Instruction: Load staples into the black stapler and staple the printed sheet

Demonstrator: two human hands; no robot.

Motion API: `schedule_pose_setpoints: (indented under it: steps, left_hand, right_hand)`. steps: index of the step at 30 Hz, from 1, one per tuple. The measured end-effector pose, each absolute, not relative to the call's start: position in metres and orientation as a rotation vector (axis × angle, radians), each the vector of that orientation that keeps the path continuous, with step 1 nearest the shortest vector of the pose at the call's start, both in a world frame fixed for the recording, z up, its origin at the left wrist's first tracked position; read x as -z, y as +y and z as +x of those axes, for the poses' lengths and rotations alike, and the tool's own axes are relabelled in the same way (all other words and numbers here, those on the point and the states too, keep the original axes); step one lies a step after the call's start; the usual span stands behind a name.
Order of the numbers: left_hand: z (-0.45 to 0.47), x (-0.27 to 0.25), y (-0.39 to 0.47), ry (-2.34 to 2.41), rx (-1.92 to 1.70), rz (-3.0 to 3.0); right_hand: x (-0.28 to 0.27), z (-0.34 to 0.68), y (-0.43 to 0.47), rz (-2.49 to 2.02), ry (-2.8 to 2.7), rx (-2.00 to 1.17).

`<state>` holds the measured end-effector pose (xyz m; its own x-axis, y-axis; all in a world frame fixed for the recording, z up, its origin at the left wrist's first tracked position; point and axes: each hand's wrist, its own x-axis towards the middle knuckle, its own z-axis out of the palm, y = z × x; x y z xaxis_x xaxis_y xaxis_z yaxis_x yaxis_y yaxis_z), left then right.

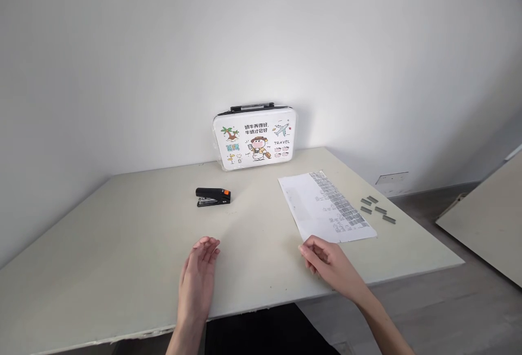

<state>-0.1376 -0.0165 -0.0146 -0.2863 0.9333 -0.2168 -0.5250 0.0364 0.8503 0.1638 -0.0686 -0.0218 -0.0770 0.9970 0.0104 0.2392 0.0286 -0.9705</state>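
My left hand (pixel 198 273) rests at the front of the table, palm turned inward, fingers loosely curved and slightly apart, holding nothing. Beyond its fingertips lies a black stapler (pixel 212 197) with an orange patch on top. My right hand (pixel 326 261) is loosely closed by the near edge of a printed sheet of paper (pixel 305 203); nothing shows in its fingers. Whether that hand touches the paper I cannot tell. Several strips of staples (pixel 380 210) lie scattered to the right of the sheet.
A white case (pixel 256 151) with cartoon prints and a black handle stands upright at the back of the pale table (pixel 122 235), against the wall. The table's right edge drops to the floor. Another pale panel (pixel 489 219) stands at the far right.
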Motion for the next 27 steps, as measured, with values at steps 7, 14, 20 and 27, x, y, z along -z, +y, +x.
schedule_pose_setpoints:
  steps: [7, 14, 20, 27]
  left_hand:
    - [-0.1363, 0.0120, -0.0170, 1.088, -1.557, 0.509]
    - [-0.1367, 0.0123, -0.0166, 1.080, -1.558, 0.508]
    - [-0.1362, 0.0113, -0.0165, 1.084, -1.551, 0.504]
    - [-0.1372, 0.0124, -0.0173, 1.080, -1.546, 0.516]
  right_hand:
    - [0.0234, 0.1637, -0.0674, -1.350, -1.457, -1.119]
    - [0.0204, 0.1626, -0.0683, -1.367, -1.473, -1.088]
    - [0.0208, 0.1634, -0.0683, -1.354, -1.459, -1.111]
    - [0.0233, 0.1632, -0.0668, -1.367, -1.461, -1.104]
